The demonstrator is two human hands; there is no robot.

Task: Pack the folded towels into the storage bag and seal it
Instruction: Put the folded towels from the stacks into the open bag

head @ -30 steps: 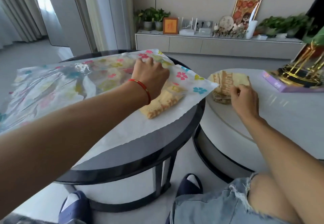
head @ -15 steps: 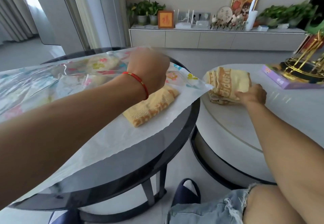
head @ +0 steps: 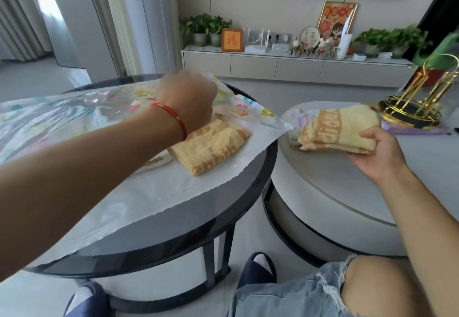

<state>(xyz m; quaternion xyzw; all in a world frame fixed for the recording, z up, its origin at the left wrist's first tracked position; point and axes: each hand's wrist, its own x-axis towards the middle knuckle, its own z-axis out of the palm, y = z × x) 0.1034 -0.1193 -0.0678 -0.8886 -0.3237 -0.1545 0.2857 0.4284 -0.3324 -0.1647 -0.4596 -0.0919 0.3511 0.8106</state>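
Two round tables filled my view: a dark glass table (head: 173, 229) nearest me, a white table (head: 323, 192) just beside it on the right. On the glass one lay the storage bag (head: 62, 123), clear with printed flowers, its mouth facing right. I saw my left hand (head: 188, 103) closed on the bag's upper layer, lifting it off a folded yellow towel (head: 211, 147) lying in the opening. My right hand (head: 377, 152) gripped a second folded towel (head: 337, 130) above the white table, fingers underneath, thumb on top. Beyond stood a gold rack (head: 417, 108).
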